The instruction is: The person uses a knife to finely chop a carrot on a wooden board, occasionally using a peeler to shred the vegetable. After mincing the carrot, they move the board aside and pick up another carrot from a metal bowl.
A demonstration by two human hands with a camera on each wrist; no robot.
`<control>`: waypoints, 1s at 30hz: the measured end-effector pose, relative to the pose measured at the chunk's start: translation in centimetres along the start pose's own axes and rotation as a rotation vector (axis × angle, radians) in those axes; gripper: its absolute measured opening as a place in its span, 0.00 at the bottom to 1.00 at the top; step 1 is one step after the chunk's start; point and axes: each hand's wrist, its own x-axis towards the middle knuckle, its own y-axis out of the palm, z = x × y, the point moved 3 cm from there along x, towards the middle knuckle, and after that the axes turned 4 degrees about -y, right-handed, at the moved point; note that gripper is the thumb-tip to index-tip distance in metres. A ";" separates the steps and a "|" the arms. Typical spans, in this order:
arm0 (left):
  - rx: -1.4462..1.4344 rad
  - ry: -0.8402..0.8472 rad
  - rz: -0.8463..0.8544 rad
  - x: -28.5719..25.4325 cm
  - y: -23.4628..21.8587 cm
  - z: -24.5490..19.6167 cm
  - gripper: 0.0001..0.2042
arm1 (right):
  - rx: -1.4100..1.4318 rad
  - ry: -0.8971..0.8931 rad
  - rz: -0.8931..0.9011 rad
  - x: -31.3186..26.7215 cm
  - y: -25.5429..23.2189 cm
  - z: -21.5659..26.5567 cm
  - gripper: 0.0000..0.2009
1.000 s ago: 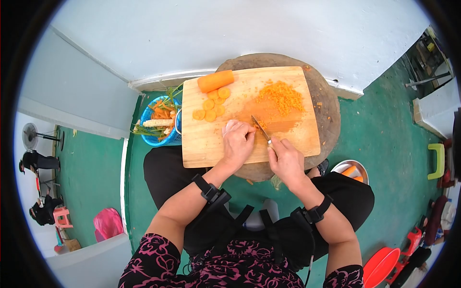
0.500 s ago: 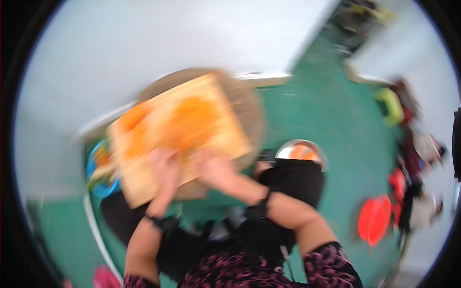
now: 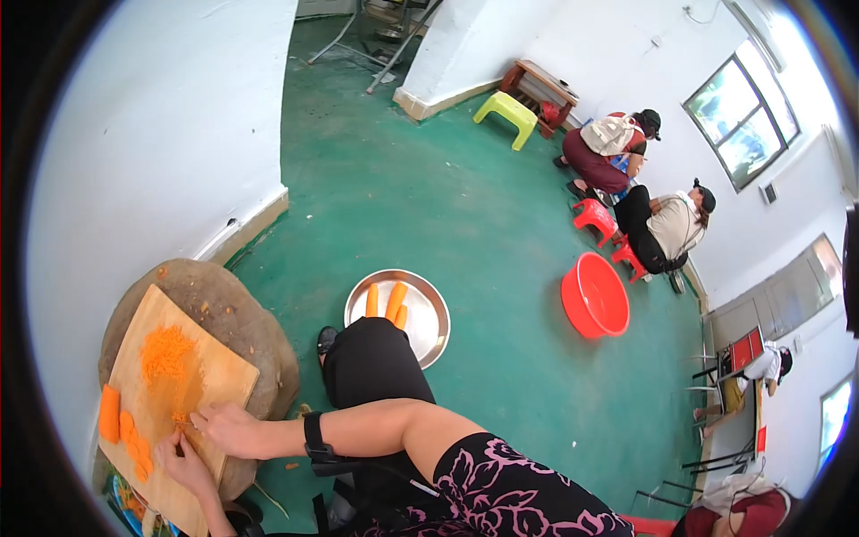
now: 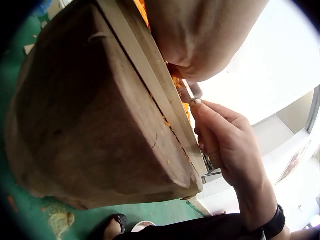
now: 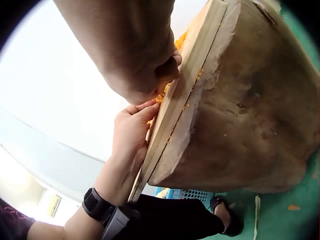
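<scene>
Across one round, rough-topped wooden block (image 3: 277,353), one flat rectangular wooden board (image 3: 213,356) is laid.

Head view: by the board are borne one heap of minced carrot (image 3: 167,353), one thick smooth carrot piece (image 3: 109,413) and several thin round slices (image 3: 134,447), overlapping, count uncertain. Near the block, three peeled carrots (image 3: 395,302) are held in one round, shiny metal pan (image 3: 434,336). Farther off, one red plastic basin (image 3: 598,295) is seen.

Left wrist view: one knife (image 4: 198,101) is gripped by the right hand (image 4: 227,140), fingers curled round its handle; the blade is mostly hidden.

Right wrist view: small carrot bits (image 5: 159,99) on the board are pinched by the left hand (image 5: 131,132), fingers bent and together. One blue openwork plastic basket (image 5: 187,194) is partly hidden.
</scene>
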 end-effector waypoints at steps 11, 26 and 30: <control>0.059 0.061 0.022 0.1 0.0 0.3 0.03 | -0.163 -0.075 -0.094 0.0 0.8 0.3 0.26; 0.027 0.080 0.025 0.3 -0.5 -0.3 0.02 | 0.016 -0.020 -0.289 -0.8 0.6 0.1 0.19; -0.009 0.115 -0.017 0.2 -0.4 -0.2 0.02 | 0.055 -0.052 -0.278 -0.7 0.7 -0.2 0.13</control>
